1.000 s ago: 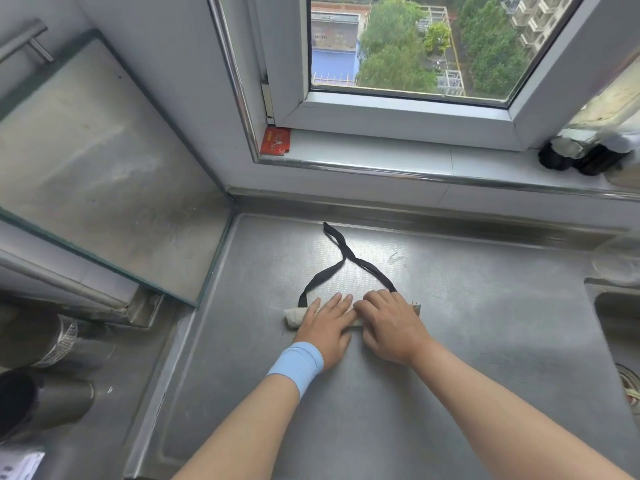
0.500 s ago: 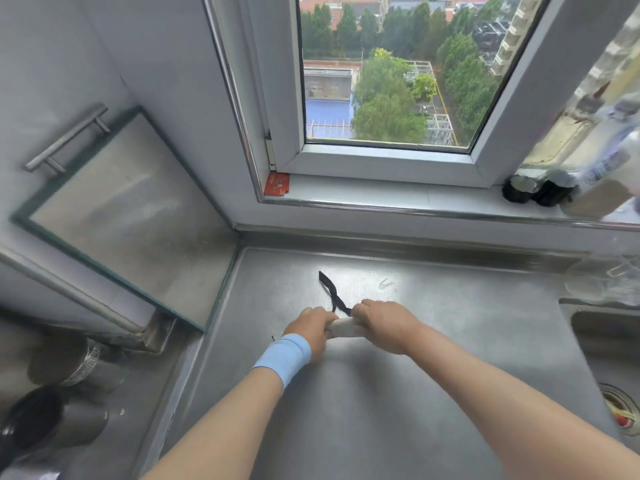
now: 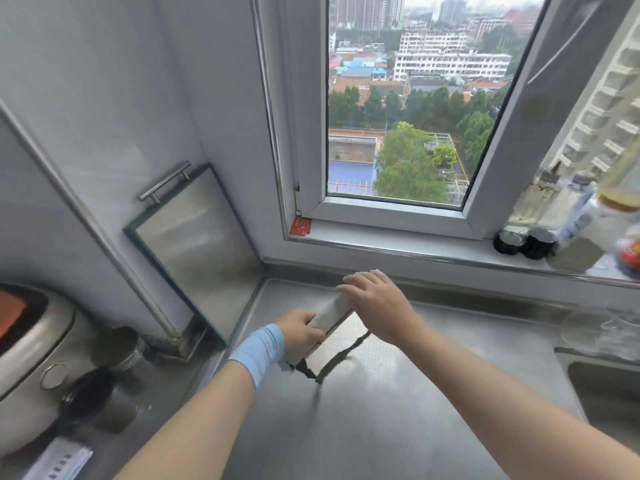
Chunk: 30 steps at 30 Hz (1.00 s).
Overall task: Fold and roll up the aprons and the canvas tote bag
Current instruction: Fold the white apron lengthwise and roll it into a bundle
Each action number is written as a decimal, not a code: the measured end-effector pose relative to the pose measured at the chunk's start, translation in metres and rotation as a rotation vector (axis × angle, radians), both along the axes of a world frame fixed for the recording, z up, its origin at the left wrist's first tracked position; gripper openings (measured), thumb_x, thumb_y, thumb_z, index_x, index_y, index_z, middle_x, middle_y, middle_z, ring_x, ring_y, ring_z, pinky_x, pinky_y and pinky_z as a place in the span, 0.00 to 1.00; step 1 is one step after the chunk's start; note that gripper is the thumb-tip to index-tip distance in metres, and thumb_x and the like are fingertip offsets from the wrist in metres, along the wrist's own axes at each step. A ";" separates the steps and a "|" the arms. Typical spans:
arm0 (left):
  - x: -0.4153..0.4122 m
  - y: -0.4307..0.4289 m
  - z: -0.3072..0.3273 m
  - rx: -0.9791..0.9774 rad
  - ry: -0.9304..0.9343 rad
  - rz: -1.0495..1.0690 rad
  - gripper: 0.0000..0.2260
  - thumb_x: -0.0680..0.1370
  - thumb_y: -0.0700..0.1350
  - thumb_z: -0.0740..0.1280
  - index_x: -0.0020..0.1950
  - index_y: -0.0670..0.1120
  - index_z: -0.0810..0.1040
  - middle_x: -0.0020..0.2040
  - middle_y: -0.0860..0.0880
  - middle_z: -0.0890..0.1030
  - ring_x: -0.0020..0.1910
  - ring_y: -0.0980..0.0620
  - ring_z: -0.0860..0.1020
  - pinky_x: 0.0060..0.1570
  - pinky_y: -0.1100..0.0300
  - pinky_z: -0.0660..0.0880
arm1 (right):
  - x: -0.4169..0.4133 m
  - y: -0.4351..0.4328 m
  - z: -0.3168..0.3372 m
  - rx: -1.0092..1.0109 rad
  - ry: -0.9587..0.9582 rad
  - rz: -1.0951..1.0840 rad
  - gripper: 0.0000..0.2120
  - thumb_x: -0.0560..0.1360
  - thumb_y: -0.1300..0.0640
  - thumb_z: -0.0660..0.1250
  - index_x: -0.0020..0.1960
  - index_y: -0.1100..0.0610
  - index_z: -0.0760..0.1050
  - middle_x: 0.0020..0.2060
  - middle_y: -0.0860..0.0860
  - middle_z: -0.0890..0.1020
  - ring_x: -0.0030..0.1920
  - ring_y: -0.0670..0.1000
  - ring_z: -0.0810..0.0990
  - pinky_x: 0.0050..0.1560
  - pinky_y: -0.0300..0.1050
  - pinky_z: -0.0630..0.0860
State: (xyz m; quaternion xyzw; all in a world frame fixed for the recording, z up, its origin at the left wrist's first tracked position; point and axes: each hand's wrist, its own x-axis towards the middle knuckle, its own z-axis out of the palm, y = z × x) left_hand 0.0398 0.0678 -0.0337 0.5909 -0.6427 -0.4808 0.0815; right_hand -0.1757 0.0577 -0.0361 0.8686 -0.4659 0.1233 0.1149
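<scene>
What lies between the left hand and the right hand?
In the head view, a pale rolled canvas bundle spans the gap: the left hand grips its near end, the right hand covers the far end. Its black strap dangles below.

A home kitchen, high in an apartment block: a stainless steel counter (image 3: pixel 398 431) runs to a sink (image 3: pixel 609 393) at its right edge. Oil and seasoning bottles (image 3: pixel 571 216) crowd the windowsill (image 3: pixel 398 245). A rounded metal appliance (image 3: pixel 31 358) (a rice cooker, by its look) sits beyond the left edge. The window (image 3: pixel 398 116) overlooks rooftops and trees.
</scene>
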 end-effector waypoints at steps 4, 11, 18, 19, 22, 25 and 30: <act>0.001 0.013 0.018 0.195 0.371 0.129 0.09 0.74 0.41 0.68 0.53 0.40 0.78 0.40 0.45 0.79 0.37 0.49 0.77 0.40 0.57 0.77 | 0.016 0.022 0.003 -0.078 0.192 -0.026 0.31 0.69 0.55 0.62 0.72 0.59 0.67 0.73 0.59 0.68 0.75 0.62 0.61 0.73 0.68 0.54; -0.006 0.031 0.036 0.298 0.664 0.079 0.12 0.77 0.47 0.69 0.59 0.47 0.79 0.43 0.47 0.79 0.37 0.50 0.77 0.38 0.56 0.76 | 0.020 0.027 0.016 -0.229 -0.069 -0.155 0.20 0.69 0.63 0.62 0.61 0.58 0.75 0.59 0.59 0.75 0.64 0.64 0.72 0.73 0.65 0.57; -0.009 0.037 0.046 0.138 0.694 0.161 0.22 0.71 0.44 0.75 0.63 0.44 0.76 0.43 0.44 0.77 0.36 0.49 0.78 0.38 0.53 0.77 | 0.019 0.029 0.054 -0.063 -0.203 -0.164 0.11 0.73 0.54 0.70 0.54 0.50 0.82 0.44 0.48 0.82 0.47 0.53 0.81 0.60 0.50 0.67; -0.008 0.036 0.048 0.096 0.682 0.183 0.23 0.70 0.44 0.76 0.64 0.45 0.75 0.45 0.43 0.78 0.38 0.48 0.79 0.39 0.52 0.78 | 0.023 0.029 0.063 0.026 -0.257 -0.187 0.10 0.74 0.54 0.68 0.54 0.49 0.82 0.45 0.47 0.83 0.48 0.52 0.81 0.54 0.47 0.70; -0.006 0.031 0.056 0.017 0.535 0.259 0.35 0.64 0.51 0.79 0.66 0.49 0.68 0.53 0.42 0.78 0.42 0.45 0.82 0.39 0.47 0.81 | 0.031 0.026 0.091 0.359 -0.499 -0.264 0.11 0.74 0.58 0.66 0.52 0.50 0.84 0.44 0.46 0.85 0.45 0.50 0.81 0.44 0.43 0.76; -0.007 0.032 0.069 0.019 0.521 0.101 0.37 0.62 0.52 0.76 0.68 0.50 0.65 0.54 0.45 0.78 0.47 0.48 0.80 0.47 0.47 0.81 | 0.037 0.021 0.114 0.618 -0.699 -0.245 0.11 0.71 0.65 0.66 0.45 0.55 0.86 0.33 0.47 0.83 0.34 0.47 0.79 0.34 0.39 0.76; -0.012 0.041 0.085 0.151 0.748 -0.001 0.26 0.66 0.45 0.74 0.62 0.42 0.73 0.48 0.42 0.78 0.44 0.47 0.77 0.42 0.53 0.78 | 0.047 0.018 0.138 0.799 -0.927 -0.247 0.08 0.71 0.69 0.69 0.44 0.59 0.85 0.31 0.56 0.84 0.30 0.52 0.83 0.32 0.44 0.81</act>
